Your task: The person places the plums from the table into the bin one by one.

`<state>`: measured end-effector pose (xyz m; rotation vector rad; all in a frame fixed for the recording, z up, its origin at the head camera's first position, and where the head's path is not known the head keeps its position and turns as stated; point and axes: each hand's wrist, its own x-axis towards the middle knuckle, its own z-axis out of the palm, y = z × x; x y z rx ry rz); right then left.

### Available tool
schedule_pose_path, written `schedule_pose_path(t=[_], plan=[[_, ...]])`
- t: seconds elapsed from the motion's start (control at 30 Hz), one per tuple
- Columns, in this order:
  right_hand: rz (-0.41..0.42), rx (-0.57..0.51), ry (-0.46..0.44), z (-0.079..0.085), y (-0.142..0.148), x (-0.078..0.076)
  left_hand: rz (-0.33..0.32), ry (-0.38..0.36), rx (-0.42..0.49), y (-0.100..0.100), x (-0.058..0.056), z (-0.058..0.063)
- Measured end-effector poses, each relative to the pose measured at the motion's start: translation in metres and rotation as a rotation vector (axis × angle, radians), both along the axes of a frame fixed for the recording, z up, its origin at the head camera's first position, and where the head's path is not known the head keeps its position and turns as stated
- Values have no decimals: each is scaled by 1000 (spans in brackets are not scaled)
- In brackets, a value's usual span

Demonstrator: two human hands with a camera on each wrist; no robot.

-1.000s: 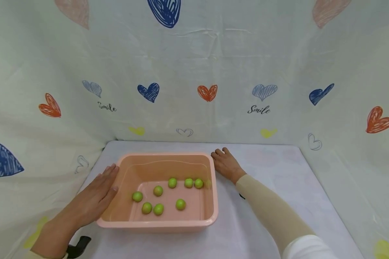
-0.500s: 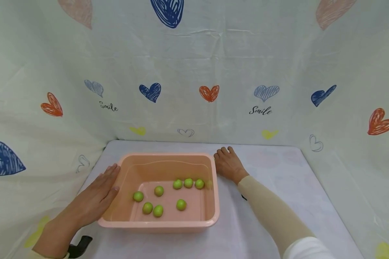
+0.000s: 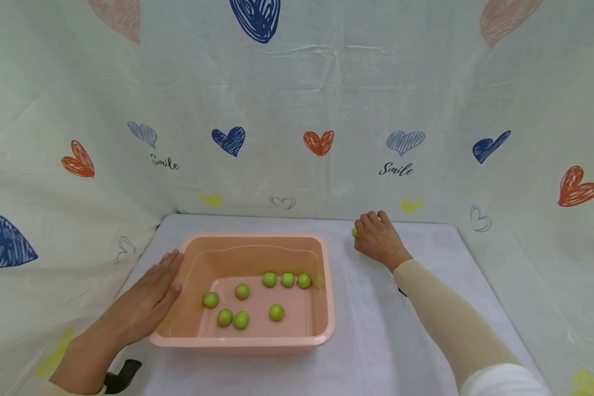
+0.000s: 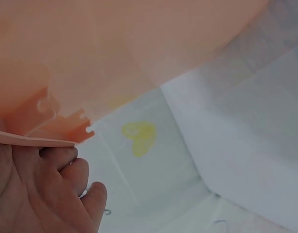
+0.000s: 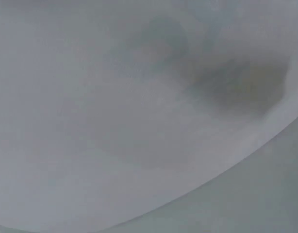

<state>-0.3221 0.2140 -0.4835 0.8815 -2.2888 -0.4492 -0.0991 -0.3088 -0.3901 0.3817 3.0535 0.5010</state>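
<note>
A pink plastic basin point(image 3: 242, 342) stands on the white-covered table, left of centre. Several small round green fruits point(image 3: 242, 291) lie apart or in contact on its floor. My left hand point(image 3: 146, 300) rests along the basin's left rim with its fingers fairly straight. In the left wrist view the left fingers point(image 4: 76, 174) lie just under the rim's edge. Beyond the basin's right side, my right hand point(image 3: 380, 239) holds one green fruit point(image 3: 355, 232), which peeks out at its fingertips. The right wrist view catches only blurred cloth and a shadow, with no hand.
White tabletop point(image 3: 406, 330) extends to the right of the basin. A pale curtain point(image 3: 277, 82) printed with hearts rises behind the table and along both sides. A dark strap point(image 3: 122, 377) sits by the left wrist.
My right hand has moved right and away from the basin's right rim, and a green fruit now shows at its fingertips. One fruit inside the basin has rolled slightly right. My left hand stays put.
</note>
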Motion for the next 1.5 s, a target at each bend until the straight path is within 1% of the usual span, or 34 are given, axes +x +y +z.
schedule_pose_path(t=[0.1,0.33,0.47,0.57,0.73,0.93,1.03,1.2,1.33,1.5], plan=[[-3,13,-2,6,10,1,6,-6,2,1,0,1],[-62,94,-37,24,24,5,31,-39,1,8,-1,1],[-59,78,-34,29,28,6,22,-24,6,9,-2,2],[-35,39,-17,31,30,5,17,-27,13,10,-3,2],[15,1,16,36,30,4,26,-51,22,15,-5,3],[67,-36,65,49,26,4,23,-27,6,22,-7,3],[85,-60,65,57,22,5,33,-29,-7,26,-8,2],[114,-116,83,70,10,9,28,-23,-13,31,-10,3],[150,-162,135,82,-4,14,25,-24,-10,36,-12,4],[215,-174,209,98,-25,24,35,-30,-23,42,-13,5]])
